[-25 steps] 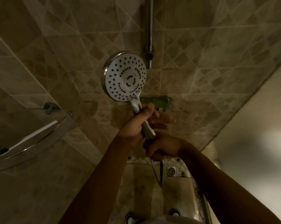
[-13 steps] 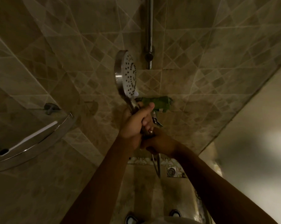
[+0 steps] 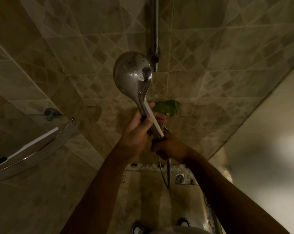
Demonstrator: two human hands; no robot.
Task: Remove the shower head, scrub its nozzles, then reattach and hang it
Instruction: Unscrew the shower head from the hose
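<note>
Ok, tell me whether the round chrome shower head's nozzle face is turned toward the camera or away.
Away. The chrome shower head shows its smooth, droplet-speckled back; no nozzles visible. Left hand grips its handle.

The shower stall was dim, in a murky yellow-brown cast. The brightest patch was a soft, blurred glow on the right-hand wall [image 3: 281,149]. Small highlights glinted on the wet chrome back of the shower head [image 3: 131,73] and along the glass shelf [image 3: 33,157] rim. Both forearms were dark. Wide-angle distortion slanted the tile lines towards the edges, and fine detail was grainy.
</note>
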